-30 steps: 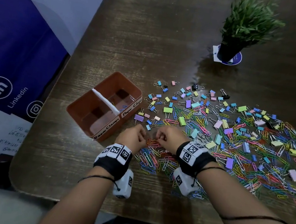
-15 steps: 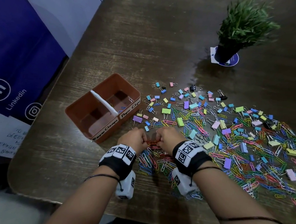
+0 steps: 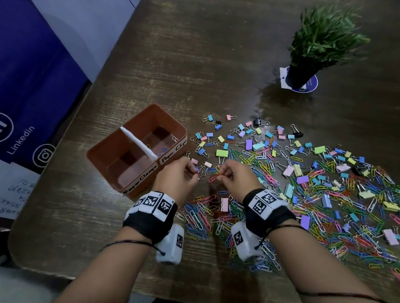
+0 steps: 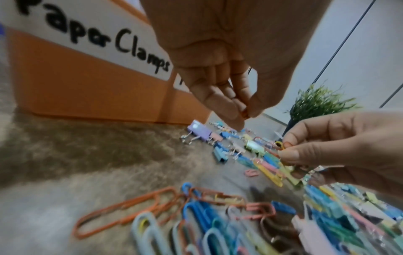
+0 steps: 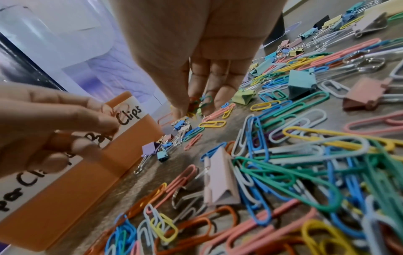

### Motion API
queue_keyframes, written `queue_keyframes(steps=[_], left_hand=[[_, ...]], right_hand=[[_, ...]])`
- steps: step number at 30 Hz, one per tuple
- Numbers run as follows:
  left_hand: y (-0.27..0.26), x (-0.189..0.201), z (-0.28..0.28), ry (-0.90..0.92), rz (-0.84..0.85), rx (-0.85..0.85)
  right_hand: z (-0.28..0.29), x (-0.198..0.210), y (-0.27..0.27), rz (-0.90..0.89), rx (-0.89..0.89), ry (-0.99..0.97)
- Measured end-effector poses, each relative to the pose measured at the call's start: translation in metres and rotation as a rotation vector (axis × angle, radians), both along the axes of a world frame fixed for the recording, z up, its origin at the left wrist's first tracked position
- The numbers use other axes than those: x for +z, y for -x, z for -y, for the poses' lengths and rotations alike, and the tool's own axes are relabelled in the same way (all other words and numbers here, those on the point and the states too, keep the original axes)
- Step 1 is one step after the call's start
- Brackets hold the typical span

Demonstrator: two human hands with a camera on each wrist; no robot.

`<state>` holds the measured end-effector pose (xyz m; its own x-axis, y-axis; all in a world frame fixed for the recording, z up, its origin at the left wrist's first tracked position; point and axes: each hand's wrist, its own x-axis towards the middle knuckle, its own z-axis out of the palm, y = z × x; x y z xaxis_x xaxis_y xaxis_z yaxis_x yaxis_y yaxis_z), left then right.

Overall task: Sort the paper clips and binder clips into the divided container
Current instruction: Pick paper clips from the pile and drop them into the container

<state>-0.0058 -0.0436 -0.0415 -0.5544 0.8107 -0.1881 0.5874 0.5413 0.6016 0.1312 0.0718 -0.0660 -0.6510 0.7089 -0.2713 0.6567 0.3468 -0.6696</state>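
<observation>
Left hand point(image 3: 179, 176) pinched one small clip beside the container point(image 3: 130, 144); right hand point(image 3: 235, 179) pinched a few paper clips point(image 5: 197, 103) above the pile point(image 3: 312, 195). I judged the sort barely begun: compartments nearly bare, only a few clips inside, hundreds left on the table point(image 3: 228, 55)

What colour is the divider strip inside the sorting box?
White. The divider crosses the reddish-brown box; clearest in the head view.
</observation>
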Motion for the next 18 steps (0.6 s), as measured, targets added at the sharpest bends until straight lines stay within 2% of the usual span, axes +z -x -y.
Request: queue_keyframes(steps=[5, 8, 10, 12, 15, 18], left_hand=[[0.010, 0.027, -0.013, -0.266, -0.007, 0.131], [0.029, 0.046, -0.019, -0.331, -0.115, 0.192], [0.042, 0.051, -0.024, -0.246, -0.210, 0.222], [0.052, 0.051, -0.032, -0.082, -0.255, 0.250], [0.061, 0.049, -0.045, 0.144, -0.248, 0.251], [0.068, 0.049, -0.047, 0.240, -0.235, 0.201]], right_hand=[[-0.004, 0.000, 0.000, -0.138, -0.041, -0.059], [-0.005, -0.003, -0.002, -0.202, -0.059, -0.068], [-0.005, -0.005, -0.002, -0.210, -0.059, -0.072], [-0.005, -0.006, -0.002, -0.202, -0.049, -0.071], [-0.005, -0.008, -0.003, -0.191, -0.041, -0.059], [-0.005, -0.010, -0.004, -0.185, -0.042, -0.050]])
